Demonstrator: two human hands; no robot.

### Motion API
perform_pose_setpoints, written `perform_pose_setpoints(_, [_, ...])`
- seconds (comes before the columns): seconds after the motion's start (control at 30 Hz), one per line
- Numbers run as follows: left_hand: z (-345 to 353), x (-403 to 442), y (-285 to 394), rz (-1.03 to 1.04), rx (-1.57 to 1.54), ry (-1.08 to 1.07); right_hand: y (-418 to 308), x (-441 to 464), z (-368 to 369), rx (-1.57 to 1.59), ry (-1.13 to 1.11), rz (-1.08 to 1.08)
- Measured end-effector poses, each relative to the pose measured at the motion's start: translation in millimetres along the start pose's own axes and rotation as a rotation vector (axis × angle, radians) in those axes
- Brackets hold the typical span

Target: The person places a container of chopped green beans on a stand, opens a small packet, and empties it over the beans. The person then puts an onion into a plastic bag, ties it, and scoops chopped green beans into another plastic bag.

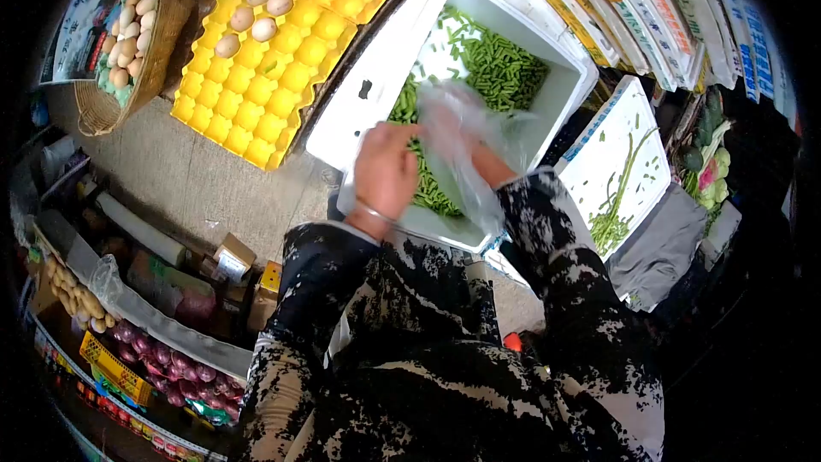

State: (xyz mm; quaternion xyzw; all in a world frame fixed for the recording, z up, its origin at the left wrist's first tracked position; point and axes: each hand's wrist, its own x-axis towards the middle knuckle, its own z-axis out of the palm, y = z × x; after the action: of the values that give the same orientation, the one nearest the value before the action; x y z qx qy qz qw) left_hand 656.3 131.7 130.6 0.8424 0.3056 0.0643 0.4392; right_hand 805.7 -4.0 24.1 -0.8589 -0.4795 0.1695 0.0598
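Observation:
A white foam box (571, 68) holds cut green beans (500, 68), heaped towards its far end and along its left side. Above the beans is a clear plastic bag (462, 145), smeared by motion. My left hand (386, 169), with a bracelet at the wrist, has its fingers closed at the bag's left edge. My right hand (457, 128) is inside or behind the bag; its fingers are blurred, so I cannot make out their pose. Some bean pieces lie under the bag, partly hidden by it and my hands.
Yellow egg trays (248, 94) with several eggs stand at the upper left, beside a basket (167, 51) of eggs. To the right, a white foam lid (637, 171) carries long green stems. Stacked foam boxes (633, 8) line the upper right. Red onions (175, 368) sit lower left.

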Motion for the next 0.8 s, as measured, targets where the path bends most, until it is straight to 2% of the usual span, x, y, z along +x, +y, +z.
perform_pose_setpoints(0.1, [-4.7,-8.9,-27.6,-0.012,0.212,0.197,-4.1,23.8,-3.3,-0.001,0.055,-0.012])
perform_pose_setpoints(0.27, [7.1,-16.7,-67.8,-0.186,0.071,-0.054,39.0,77.7,-8.4,-0.01,0.113,0.063])
perform_pose_setpoints(0.4, [14.9,-17.0,-82.4,-0.237,-0.033,-0.066,59.9,23.8,-4.1,-0.005,0.048,0.146])
perform_pose_setpoints(0.5, [15.3,-14.5,-84.8,-0.228,-0.115,-0.101,11.4,-32.1,4.7,-0.001,0.011,0.128])
perform_pose_setpoints(0.63, [11.8,-10.5,-80.0,-0.2,-0.179,-0.094,-42.1,0.8,15.8,-0.007,0.094,0.031])
perform_pose_setpoints(0.8, [12.9,-10.9,-82.1,-0.208,-0.25,-0.116,27.5,51.3,3.1,-0.019,0.118,0.111])
